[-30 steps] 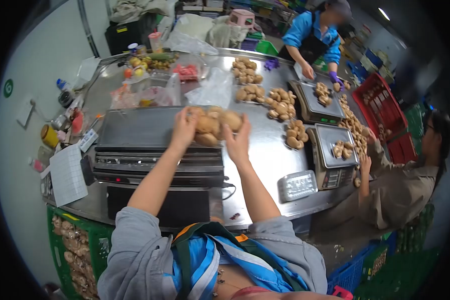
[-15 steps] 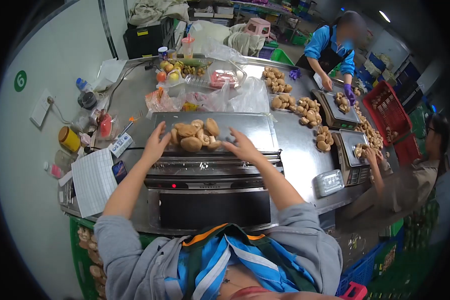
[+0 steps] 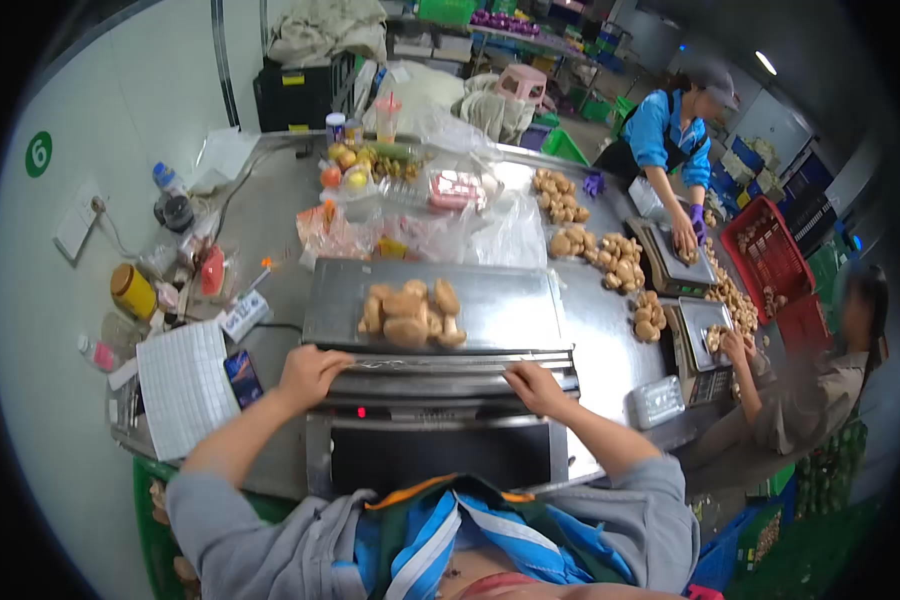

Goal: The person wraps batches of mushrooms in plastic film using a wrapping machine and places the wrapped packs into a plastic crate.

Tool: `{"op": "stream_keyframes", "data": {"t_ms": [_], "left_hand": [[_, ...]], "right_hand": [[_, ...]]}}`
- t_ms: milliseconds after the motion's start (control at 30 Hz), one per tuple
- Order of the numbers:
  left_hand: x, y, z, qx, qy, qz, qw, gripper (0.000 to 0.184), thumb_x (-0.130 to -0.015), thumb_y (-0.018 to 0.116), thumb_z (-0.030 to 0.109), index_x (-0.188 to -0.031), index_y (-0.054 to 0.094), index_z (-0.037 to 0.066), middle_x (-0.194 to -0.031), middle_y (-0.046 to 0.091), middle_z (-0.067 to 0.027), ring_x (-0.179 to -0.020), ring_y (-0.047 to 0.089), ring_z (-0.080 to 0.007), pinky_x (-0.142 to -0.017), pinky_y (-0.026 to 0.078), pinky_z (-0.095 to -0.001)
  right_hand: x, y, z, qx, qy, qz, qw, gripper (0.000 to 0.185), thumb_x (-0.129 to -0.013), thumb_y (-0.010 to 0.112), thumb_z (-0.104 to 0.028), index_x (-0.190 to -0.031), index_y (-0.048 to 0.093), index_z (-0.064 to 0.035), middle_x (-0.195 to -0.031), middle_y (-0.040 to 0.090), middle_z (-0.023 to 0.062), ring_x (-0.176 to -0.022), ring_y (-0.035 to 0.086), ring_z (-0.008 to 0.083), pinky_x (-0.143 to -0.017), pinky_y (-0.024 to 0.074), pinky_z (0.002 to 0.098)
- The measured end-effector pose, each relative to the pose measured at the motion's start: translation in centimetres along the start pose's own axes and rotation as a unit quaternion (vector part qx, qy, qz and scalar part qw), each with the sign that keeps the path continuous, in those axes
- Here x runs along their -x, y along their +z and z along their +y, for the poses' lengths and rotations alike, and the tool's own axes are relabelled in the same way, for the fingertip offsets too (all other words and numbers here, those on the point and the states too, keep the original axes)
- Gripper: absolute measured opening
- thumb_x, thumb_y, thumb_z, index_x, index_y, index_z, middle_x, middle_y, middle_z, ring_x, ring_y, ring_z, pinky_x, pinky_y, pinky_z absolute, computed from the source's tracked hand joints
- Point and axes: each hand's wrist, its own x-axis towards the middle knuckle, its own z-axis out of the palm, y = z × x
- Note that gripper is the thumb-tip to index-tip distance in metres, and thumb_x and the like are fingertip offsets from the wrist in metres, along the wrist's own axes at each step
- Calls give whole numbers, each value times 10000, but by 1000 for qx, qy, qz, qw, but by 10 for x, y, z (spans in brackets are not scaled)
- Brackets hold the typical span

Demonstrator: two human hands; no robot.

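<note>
At far left, a green disc marked 6 (image 3: 39, 154) is fixed to the wall above a socket (image 3: 75, 230). On the steel table, a yellow jar (image 3: 133, 290) stands beyond a ruled paper sheet (image 3: 182, 385); a phone (image 3: 242, 378) lies at the sheet's right edge.

The left hand (image 3: 312, 376) is at the left end of the front rail of a steel machine (image 3: 515, 300), fingers bent and drawn together. A thin, glinting strip of clear film (image 3: 410, 363) runs along the rail between the hands. A cluster of brown mushrooms (image 3: 406, 331) sits on the machine's flat plate, beyond the rail, touched by neither hand. A red light (image 3: 361, 412) shows on the front.

The right hand (image 3: 542, 390) is near the rail's right end, fingers likewise curled inward. Whether either hand grips the film cannot be told.

Further right, a clear plastic tray (image 3: 657, 402) lies beside the nearer scale (image 3: 710, 385). Two co-workers handle mushrooms at the two scales, one wearing a purple glove (image 3: 698, 222). At far right is a red crate (image 3: 755, 243).
</note>
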Motion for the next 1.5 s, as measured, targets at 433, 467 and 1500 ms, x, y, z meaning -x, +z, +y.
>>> {"op": "stream_keyframes", "data": {"t_ms": [433, 467, 1500], "left_hand": [[-99, 124, -129, -61, -28, 45, 997, 231, -869, 472, 226, -1009, 594, 91, -1006, 615, -125, -994, 551, -318, -837, 402, -417], [-95, 118, -128, -52, -25, 22, 998, 220, -869, 467, 219, -985, 600, 89, -999, 614, -110, -987, 542, -316, -851, 388, -411], [192, 44, 99, 634, -587, 6, 503, 356, -932, 475, 267, -629, 494, 80, -449, 406, -8, -369, 394, -117, -371, 338, -266]], "right_hand": [[-199, 57, 70, 148, -98, 23, 984, 249, -897, 474, -264, -1033, 582, -86, -1253, 490, 126, -1219, 397, 296, -977, 292, 462], [-195, 56, 68, 203, -146, 57, 966, 246, -902, 460, -267, -1031, 587, -100, -1173, 547, 120, -1131, 474, 326, -923, 361, 436], [189, 61, -5, -430, 401, -83, 804, 358, -939, 461, -353, -706, 539, -93, -481, 389, -44, -410, 337, 57, -391, 263, 220]]}}
